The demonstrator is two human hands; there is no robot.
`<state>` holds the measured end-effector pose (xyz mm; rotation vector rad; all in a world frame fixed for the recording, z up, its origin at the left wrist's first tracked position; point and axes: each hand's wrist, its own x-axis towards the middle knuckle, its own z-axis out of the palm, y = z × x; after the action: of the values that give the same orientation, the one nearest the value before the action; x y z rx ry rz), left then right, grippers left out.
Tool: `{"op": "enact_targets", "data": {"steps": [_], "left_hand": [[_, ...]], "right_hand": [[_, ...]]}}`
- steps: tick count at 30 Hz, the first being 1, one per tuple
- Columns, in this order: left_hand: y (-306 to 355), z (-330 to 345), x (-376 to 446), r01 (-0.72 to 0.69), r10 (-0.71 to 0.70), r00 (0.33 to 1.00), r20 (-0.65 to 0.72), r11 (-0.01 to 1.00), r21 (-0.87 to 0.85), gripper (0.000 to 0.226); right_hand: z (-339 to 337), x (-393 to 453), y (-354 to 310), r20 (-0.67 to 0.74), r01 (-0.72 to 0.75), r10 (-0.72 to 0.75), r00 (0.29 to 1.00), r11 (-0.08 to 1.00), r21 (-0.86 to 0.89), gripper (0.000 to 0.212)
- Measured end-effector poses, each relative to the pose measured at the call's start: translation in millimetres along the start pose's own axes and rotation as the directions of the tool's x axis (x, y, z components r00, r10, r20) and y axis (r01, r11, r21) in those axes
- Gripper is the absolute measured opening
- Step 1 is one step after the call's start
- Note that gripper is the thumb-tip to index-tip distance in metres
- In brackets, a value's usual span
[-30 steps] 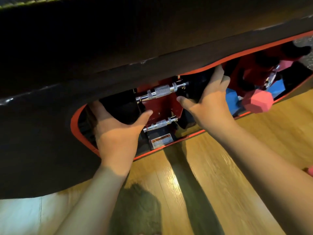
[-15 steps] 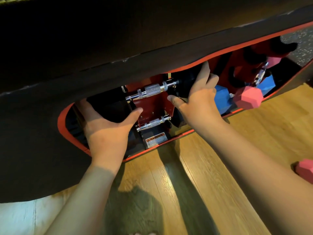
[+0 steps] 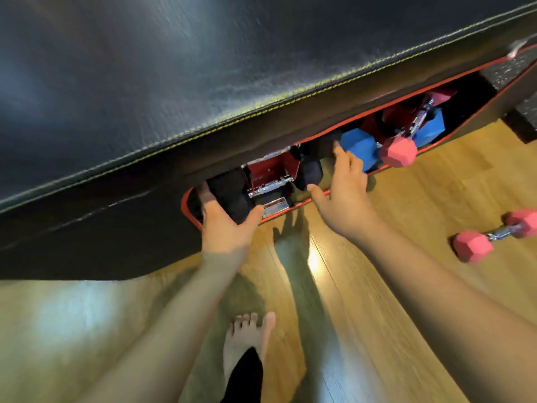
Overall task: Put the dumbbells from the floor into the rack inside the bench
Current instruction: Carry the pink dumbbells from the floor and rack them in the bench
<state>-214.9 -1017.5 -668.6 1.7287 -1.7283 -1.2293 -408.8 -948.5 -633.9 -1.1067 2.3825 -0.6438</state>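
Both hands are sliding back out of the bench opening compared with a second ago: the left hand is still cupping the near head of the black dumbbell now sitting in the red rack, while the right hand is lifting away, fingers spread and holding nothing. With that one seated, a pink dumbbell is still lying on the wooden floor, probably next.
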Motion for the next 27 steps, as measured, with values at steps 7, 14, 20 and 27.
{"op": "enact_targets", "data": {"steps": [7, 14, 20, 27], "left_hand": [[94.9, -106.0, -190.8, 0.179, -0.212, 0.92, 0.33, 0.976, 0.127, 0.051], [257.6, -240.5, -352.1, 0.126, -0.084, 0.972, 0.217, 0.974, -0.189, 0.014], [339.7, -315.8, -448.4, -0.019, 0.072, 0.968, 0.241, 0.976, -0.217, 0.006], [330.2, -358.0, -529.7, -0.129, 0.157, 0.934, 0.321, 0.986, -0.106, 0.011]], "right_hand": [[-105.4, -179.6, -53.0, 0.11, -0.177, 0.156, 0.982, 0.96, 0.218, 0.056], [-280.0, -330.8, -180.0, -0.008, -0.084, 0.094, 0.996, 0.922, 0.378, 0.046], [-377.2, -424.8, -246.2, 0.021, 0.024, -0.034, 0.999, 0.932, 0.362, 0.042], [-405.0, -511.5, -240.7, -0.037, 0.032, -0.019, 0.999, 0.924, 0.382, 0.034]]}}
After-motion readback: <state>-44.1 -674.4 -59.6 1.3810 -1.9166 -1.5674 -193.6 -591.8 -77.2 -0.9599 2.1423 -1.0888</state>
